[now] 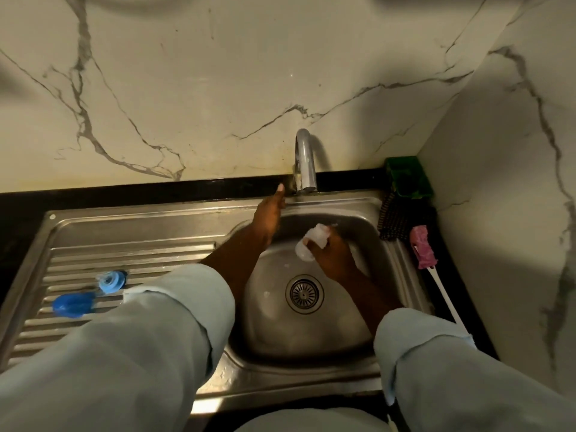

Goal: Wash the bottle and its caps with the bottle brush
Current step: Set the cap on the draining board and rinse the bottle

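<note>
Right grip [330, 254] clamped round clear bottle [311, 241], over sink [265, 322] below tap [304, 157], left grip [269, 213] fingers apart and straight, reaching to tap base, two blue caps [112, 280] on drainboard [131, 251], bottle brush [422, 251] on desk [124, 191] right of sink.

The far wall [218, 73] is pale stone with grey veins running across it - the same finish covers the right wall [498, 151], and the two meet in a corner at the far right. Below them a black countertop [124, 190] holds a stainless steel sink [311, 378], its ribbed drainboard [124, 241] on the left and the basin on the right, with a round strainer [304, 294] in the bottom. A curved chrome tap [304, 160] stands at the far rim. A green holder [408, 179] sits in the corner. The light is dim and warm - the tap throws a soft shadow onto the wall.
</note>
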